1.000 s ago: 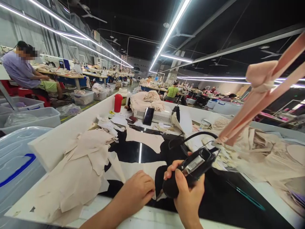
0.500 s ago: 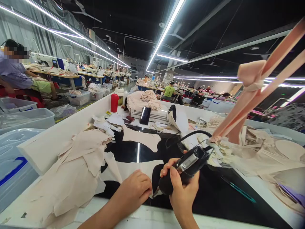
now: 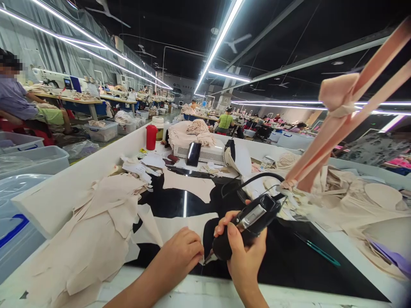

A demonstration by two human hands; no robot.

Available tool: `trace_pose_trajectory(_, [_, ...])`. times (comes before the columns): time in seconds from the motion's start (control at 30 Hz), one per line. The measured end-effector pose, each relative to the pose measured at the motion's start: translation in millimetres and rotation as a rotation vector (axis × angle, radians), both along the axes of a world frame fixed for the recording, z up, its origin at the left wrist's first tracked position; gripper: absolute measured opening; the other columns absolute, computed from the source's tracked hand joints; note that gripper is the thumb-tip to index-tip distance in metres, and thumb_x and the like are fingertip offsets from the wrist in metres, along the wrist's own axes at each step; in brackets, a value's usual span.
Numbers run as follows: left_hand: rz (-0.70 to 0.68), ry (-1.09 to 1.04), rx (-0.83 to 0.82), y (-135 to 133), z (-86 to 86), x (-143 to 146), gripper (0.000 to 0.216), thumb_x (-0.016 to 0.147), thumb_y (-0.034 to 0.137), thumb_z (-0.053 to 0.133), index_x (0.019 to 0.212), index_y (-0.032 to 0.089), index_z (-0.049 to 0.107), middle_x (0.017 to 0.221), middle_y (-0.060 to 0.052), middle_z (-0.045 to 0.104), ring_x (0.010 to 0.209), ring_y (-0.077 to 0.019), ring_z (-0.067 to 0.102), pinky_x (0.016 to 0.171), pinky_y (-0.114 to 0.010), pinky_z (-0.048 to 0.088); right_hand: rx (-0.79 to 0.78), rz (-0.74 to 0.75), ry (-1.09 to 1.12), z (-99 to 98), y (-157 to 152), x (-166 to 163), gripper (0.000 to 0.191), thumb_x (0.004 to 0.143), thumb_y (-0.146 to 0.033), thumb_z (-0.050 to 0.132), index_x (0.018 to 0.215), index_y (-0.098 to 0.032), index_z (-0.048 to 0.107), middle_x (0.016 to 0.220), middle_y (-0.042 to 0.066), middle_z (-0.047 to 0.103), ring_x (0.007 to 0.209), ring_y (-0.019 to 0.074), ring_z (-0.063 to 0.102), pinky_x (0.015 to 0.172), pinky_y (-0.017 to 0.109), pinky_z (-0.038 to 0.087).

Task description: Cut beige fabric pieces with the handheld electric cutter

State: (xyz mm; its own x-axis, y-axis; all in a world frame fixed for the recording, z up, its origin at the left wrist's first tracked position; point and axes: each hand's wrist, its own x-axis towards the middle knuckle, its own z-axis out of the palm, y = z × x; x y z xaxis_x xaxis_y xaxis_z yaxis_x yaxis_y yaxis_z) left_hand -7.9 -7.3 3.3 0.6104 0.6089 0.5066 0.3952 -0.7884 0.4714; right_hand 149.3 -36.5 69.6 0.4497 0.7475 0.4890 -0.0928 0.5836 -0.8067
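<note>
My right hand (image 3: pixel 244 256) is wrapped round a black corded hand tool (image 3: pixel 248 222), its metal tip pointing down at the black table top (image 3: pixel 289 265). A black cable (image 3: pixel 257 179) loops away from the tool's far end. My left hand (image 3: pixel 180 253) lies curled, fingers pressed down on a cream fabric piece (image 3: pixel 180 226) right beside the tool's tip. What, if anything, its fingers pinch is hidden.
A heap of cream fabric offcuts (image 3: pixel 96 226) lies left; more cream pieces (image 3: pixel 353 205) lie right. Pink straps (image 3: pixel 346 115) hang across the upper right. A red cup (image 3: pixel 151 137), a phone (image 3: pixel 193 154) and a white box (image 3: pixel 208 155) stand farther back. Plastic bins (image 3: pixel 35 160) and seated workers (image 3: pixel 19 102) are left.
The view has drifted a little; both hands and the tool stay together at the same spot on the fabric, sliding slightly left in the picture.
</note>
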Motion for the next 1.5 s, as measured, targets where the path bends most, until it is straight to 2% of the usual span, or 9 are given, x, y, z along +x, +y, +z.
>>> trace_pose_trajectory(0.13, [0.011, 0.005, -0.007, -0.2, -0.8, -0.4, 0.021, 0.092, 0.0, 0.074, 0.089, 0.019, 0.066, 0.094, 0.0, 0.067, 0.091, -0.0186, 0.063, 0.085, -0.03, 0.053, 0.002, 0.004, 0.001, 0.5, -0.8, -0.5, 0.057, 0.093, -0.027, 0.078, 0.141, -0.035, 0.048, 0.088, -0.004, 0.066, 0.06, 0.0138, 0.064, 0.056, 0.03, 0.055])
trace_pose_trajectory(0.27, [0.006, 0.012, -0.021, -0.1, 1.4, -1.5, 0.02, 0.092, 0.001, 0.074, 0.089, 0.02, 0.068, 0.095, 0.001, 0.069, 0.093, -0.0181, 0.064, 0.088, -0.029, 0.052, -0.012, -0.004, 0.008, 0.1, -1.9, -1.9, 0.048, 0.093, -0.027, 0.077, 0.133, -0.033, 0.051, 0.087, -0.004, 0.066, 0.06, 0.0135, 0.064, 0.056, 0.029, 0.054])
trace_pose_trajectory(0.43, [-0.015, 0.014, -0.035, 1.5, 4.8, -4.8, 0.021, 0.096, 0.002, 0.069, 0.091, 0.022, 0.072, 0.096, 0.002, 0.071, 0.094, -0.0167, 0.065, 0.099, -0.031, 0.051, -0.001, -0.007, -0.004, -1.1, -0.3, -1.5, 0.034, 0.093, -0.026, 0.078, 0.116, -0.031, 0.053, 0.087, -0.005, 0.067, 0.06, 0.0132, 0.065, 0.056, 0.028, 0.055])
trace_pose_trajectory(0.6, [-0.042, 0.008, -0.054, 1.5, 2.2, -7.0, 0.023, 0.099, 0.003, 0.062, 0.096, 0.022, 0.073, 0.099, -0.001, 0.071, 0.095, -0.0186, 0.066, 0.107, -0.038, 0.049, 0.012, -0.009, -0.02, -1.0, -0.1, -1.6, 0.03, 0.093, -0.026, 0.077, 0.111, -0.031, 0.053, 0.087, -0.006, 0.067, 0.059, 0.013, 0.065, 0.053, 0.027, 0.055])
trace_pose_trajectory(0.7, [-0.057, 0.017, -0.074, -0.2, 2.4, -8.2, 0.031, 0.094, -0.003, 0.056, 0.1, 0.022, 0.073, 0.101, -0.002, 0.069, 0.098, -0.019, 0.066, 0.116, -0.045, 0.044, 0.014, -0.001, -0.019, -1.1, -0.5, -1.8, 0.027, 0.094, -0.025, 0.076, 0.107, -0.03, 0.053, 0.087, -0.005, 0.067, 0.059, 0.0125, 0.065, 0.053, 0.026, 0.055])
trace_pose_trajectory(0.8, [-0.08, 0.022, -0.091, -1.8, 4.6, -10.2, 0.042, 0.085, -0.009, 0.051, 0.104, 0.022, 0.073, 0.105, -0.003, 0.068, 0.103, -0.0198, 0.066, 0.118, -0.045, 0.044, 0.008, -0.002, -0.01, -1.3, -0.4, -1.6, 0.027, 0.094, -0.025, 0.076, 0.107, -0.029, 0.053, 0.088, -0.004, 0.066, 0.059, 0.0119, 0.064, 0.053, 0.027, 0.054])
trace_pose_trajectory(1.13, [-0.086, 0.082, -0.056, -1.8, 3.2, -13.4, 0.051, 0.084, -0.01, 0.043, 0.108, 0.021, 0.075, 0.107, -0.005, 0.068, 0.103, -0.0212, 0.065, 0.107, -0.038, 0.055, 0.007, -0.003, -0.003, 0.4, -1.2, -1.8, 0.026, 0.094, -0.023, 0.076, 0.107, -0.03, 0.054, 0.087, -0.006, 0.067, 0.06, 0.0115, 0.065, 0.053, 0.025, 0.053])
trace_pose_trajectory(1.33, [-0.059, 0.112, -0.011, -3.6, 5.9, -15.0, 0.049, 0.085, -0.012, 0.044, 0.106, 0.021, 0.074, 0.107, -0.005, 0.068, 0.099, -0.0203, 0.066, 0.085, -0.029, 0.058, 0.008, 0.002, -0.005, -0.9, -0.6, -1.1, 0.027, 0.093, -0.022, 0.075, 0.108, -0.03, 0.053, 0.088, -0.005, 0.067, 0.06, 0.0113, 0.065, 0.054, 0.025, 0.054])
trace_pose_trajectory(1.5, [-0.077, 0.124, 0.013, -2.3, 5.1, -14.2, 0.046, 0.089, -0.012, 0.046, 0.108, 0.02, 0.074, 0.106, -0.005, 0.069, 0.1, -0.0211, 0.067, 0.086, -0.031, 0.058, 0.026, 0.017, -0.017, -0.6, -0.2, -1.1, 0.024, 0.094, -0.021, 0.074, 0.104, -0.03, 0.053, 0.089, -0.005, 0.067, 0.059, 0.0104, 0.064, 0.053, 0.025, 0.053])
